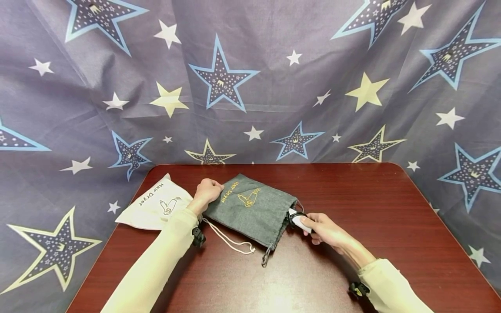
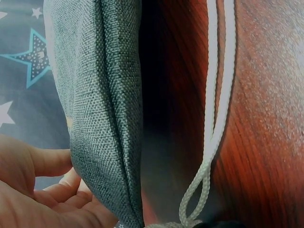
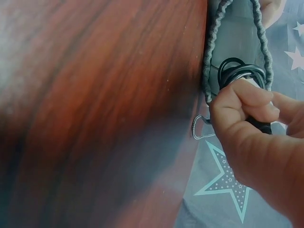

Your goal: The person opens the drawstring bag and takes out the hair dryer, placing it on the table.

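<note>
A dark grey drawstring bag (image 1: 254,208) printed "Hair Dryer" lies on the table, its mouth to the right. My left hand (image 1: 209,191) pinches the bag's closed left end; in the left wrist view thumb and fingers of that hand (image 2: 52,190) hold the grey cloth (image 2: 104,104). At the mouth, my right hand (image 1: 322,230) grips a white handle (image 1: 301,222) with a black cord wound round it, partly inside the bag. The right wrist view shows the hand (image 3: 256,137) curled by the coiled black cord (image 3: 237,71) at the open mouth. The rest inside is hidden.
A white "Hair Dryer" bag (image 1: 152,208) lies at the left of the reddish-brown table (image 1: 352,195), partly behind my left forearm. Its white drawstring (image 1: 231,243) trails in front of the grey bag. A grey cord loop (image 1: 266,257) hangs from the mouth. A star-patterned cloth (image 1: 274,100) stands behind.
</note>
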A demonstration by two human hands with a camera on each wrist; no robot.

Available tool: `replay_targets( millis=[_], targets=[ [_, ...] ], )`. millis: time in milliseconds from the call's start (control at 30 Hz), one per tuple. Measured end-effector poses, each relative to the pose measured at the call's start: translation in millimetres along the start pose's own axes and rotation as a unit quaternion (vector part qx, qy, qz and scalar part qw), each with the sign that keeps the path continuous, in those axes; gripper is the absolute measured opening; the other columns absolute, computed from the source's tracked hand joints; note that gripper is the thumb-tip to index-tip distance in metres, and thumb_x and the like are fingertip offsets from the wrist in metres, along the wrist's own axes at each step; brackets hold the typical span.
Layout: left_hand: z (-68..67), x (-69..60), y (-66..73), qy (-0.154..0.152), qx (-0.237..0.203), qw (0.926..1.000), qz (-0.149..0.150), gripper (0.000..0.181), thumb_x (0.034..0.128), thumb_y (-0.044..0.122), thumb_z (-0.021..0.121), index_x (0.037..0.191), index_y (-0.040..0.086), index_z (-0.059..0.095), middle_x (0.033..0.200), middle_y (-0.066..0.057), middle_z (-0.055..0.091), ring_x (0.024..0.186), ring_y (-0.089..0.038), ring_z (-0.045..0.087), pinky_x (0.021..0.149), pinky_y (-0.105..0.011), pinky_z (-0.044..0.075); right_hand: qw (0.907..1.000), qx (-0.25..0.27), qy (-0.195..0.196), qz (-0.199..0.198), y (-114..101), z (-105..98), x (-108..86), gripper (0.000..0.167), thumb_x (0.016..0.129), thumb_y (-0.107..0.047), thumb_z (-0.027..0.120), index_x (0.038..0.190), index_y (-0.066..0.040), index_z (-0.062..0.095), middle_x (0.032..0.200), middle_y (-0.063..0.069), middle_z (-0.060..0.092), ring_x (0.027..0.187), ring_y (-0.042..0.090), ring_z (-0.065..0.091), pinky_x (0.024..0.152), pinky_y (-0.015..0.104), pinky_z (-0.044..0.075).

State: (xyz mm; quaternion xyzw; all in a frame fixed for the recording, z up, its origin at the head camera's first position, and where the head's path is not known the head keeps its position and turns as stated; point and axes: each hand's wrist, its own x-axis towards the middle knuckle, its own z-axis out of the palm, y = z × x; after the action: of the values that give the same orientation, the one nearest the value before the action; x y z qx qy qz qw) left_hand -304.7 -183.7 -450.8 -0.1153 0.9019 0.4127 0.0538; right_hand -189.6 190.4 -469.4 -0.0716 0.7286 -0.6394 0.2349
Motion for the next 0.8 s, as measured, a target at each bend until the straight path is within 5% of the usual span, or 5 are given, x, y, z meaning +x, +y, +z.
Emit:
replay_targets(
  millis=[800],
  targets=[
    [0.9, -0.9, 0.0, 0.005, 0.005, 1.0, 0.0, 0.022, 0.101, 0.02, 0.066, 0.106, 0.004, 0.08, 0.132, -0.018, 0.067, 0.129, -0.038, 0.056, 0.106, -0.047, 0.046, 1.0, 0.0, 0.007, 0.002, 3.6, -3.5, -5.2, 0.037, 0.114, -0.022, 0.048, 0.117, 0.014, 0.054, 0.084, 0.007, 0.056, 0.054, 0.007, 0.031, 0.056, 0.021, 0.037]
  ],
)
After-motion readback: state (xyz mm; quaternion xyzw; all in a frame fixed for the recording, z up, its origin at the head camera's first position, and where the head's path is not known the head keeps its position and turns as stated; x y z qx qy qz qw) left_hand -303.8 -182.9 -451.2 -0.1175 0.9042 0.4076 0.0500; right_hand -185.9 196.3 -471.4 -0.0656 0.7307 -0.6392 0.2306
